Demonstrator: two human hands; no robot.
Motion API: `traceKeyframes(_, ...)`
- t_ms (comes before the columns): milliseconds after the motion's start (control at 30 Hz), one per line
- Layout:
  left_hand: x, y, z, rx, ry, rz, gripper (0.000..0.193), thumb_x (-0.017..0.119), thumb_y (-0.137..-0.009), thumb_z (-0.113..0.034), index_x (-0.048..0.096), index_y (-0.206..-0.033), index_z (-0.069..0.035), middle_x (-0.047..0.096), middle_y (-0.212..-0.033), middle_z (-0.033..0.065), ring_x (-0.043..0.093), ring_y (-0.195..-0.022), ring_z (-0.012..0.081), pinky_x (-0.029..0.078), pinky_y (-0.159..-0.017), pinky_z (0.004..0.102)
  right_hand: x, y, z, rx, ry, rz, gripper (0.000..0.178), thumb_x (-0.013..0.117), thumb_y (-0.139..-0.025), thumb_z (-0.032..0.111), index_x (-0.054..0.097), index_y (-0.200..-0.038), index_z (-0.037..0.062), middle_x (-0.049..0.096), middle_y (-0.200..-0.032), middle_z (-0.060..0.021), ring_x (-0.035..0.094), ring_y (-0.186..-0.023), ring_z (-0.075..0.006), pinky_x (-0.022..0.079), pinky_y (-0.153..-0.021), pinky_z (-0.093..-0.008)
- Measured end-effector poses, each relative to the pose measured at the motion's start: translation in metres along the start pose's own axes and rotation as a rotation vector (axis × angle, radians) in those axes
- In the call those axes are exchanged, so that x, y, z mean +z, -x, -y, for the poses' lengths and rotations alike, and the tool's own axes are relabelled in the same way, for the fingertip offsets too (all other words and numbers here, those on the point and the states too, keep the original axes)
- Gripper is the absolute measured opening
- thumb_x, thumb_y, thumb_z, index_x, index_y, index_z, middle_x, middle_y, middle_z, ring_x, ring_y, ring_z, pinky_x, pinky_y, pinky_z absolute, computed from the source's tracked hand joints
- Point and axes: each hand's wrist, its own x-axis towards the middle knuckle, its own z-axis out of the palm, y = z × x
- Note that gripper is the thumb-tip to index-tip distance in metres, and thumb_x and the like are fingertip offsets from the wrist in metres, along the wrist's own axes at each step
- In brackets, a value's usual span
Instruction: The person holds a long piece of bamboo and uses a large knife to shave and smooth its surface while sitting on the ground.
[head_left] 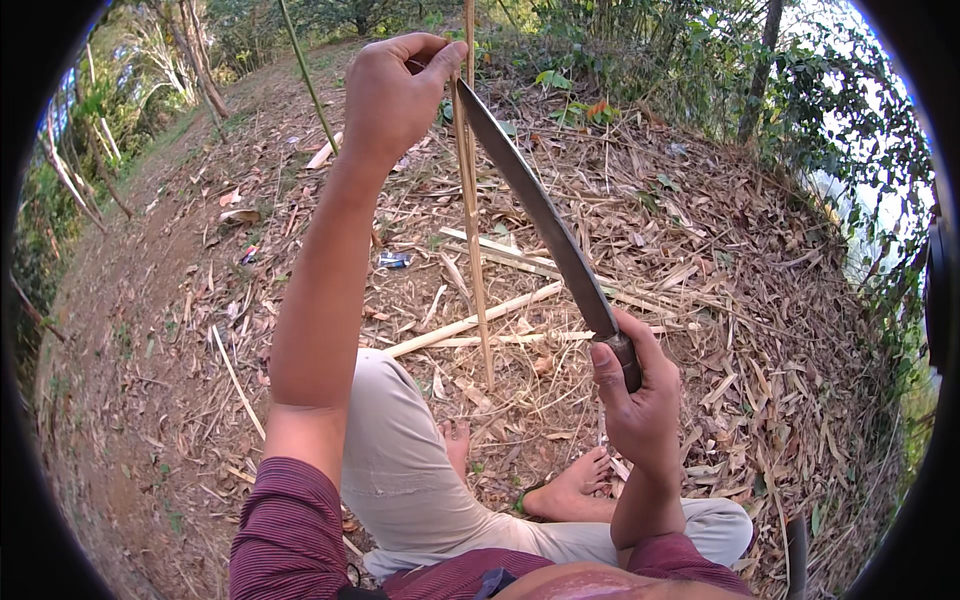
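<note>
My left hand (pixel 398 100) is raised at the upper middle, with thumb and fingers pinched on a thin bamboo strip (pixel 473 235). The strip stands nearly upright, and its lower end reaches down toward the leaf-strewn ground in front of my feet. A long machete (pixel 540 215) slants from lower right to upper left, its dark blade slightly curved. Its tip comes up close beside the strip, just below my left fingers; whether it touches cannot be told. My right hand (pixel 645 400) is wrapped around the machete's dark handle.
Several pale split bamboo pieces (pixel 480 320) lie crossed on the dry leaves beyond my bent knee (pixel 395 420). My bare foot (pixel 575 490) rests near them. A small blue wrapper (pixel 394 260) lies farther left. Another dark blade-like thing (pixel 796 555) shows at the lower right. A green stalk (pixel 308 75) leans behind.
</note>
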Motion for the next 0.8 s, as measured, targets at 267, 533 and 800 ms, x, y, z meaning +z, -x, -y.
traceKeyframes(267, -0.001, 0.005, -0.011, 0.017, -0.050, 0.018, 0.030, 0.077, -0.089, -0.032, 0.077, -0.102, -0.004, 0.066, -0.072, -0.0007, 0.054, -0.062, 0.0054, 0.043, -0.057, 0.0234, 0.000, -0.001, 0.002, 0.022, 0.042, -0.004, 0.031, 0.066, -0.097, 0.016, 0.060, -0.125, 0.0025, 0.061, -0.070, -0.0018, 0.054, -0.058, -0.0067, 0.043, -0.053, -0.0238)
traceKeyframes(533, 0.016, 0.012, -0.018, 0.287, -0.120, -0.064, 0.024, 0.072, -0.091, -0.020, 0.075, -0.101, 0.001, 0.069, -0.085, 0.0076, 0.061, -0.070, 0.0159, 0.047, -0.063, 0.0302, 0.000, -0.001, 0.010, 0.046, 0.024, -0.025, 0.029, 0.064, -0.099, 0.019, 0.061, -0.124, 0.0033, 0.058, -0.067, -0.0009, 0.050, -0.056, -0.0068, 0.040, -0.051, -0.0242)
traceKeyframes(800, 0.024, 0.018, -0.028, 0.410, -0.110, -0.102, 0.021, 0.071, -0.090, -0.019, 0.076, -0.093, 0.001, 0.067, -0.082, 0.0132, 0.065, -0.080, 0.0295, 0.051, -0.072, 0.0400, -0.002, -0.032, 0.019, 0.026, 0.039, 0.008, 0.030, 0.061, -0.101, 0.024, 0.060, -0.121, 0.0018, 0.055, -0.064, -0.0011, 0.048, -0.056, -0.0076, 0.038, -0.051, -0.0263)
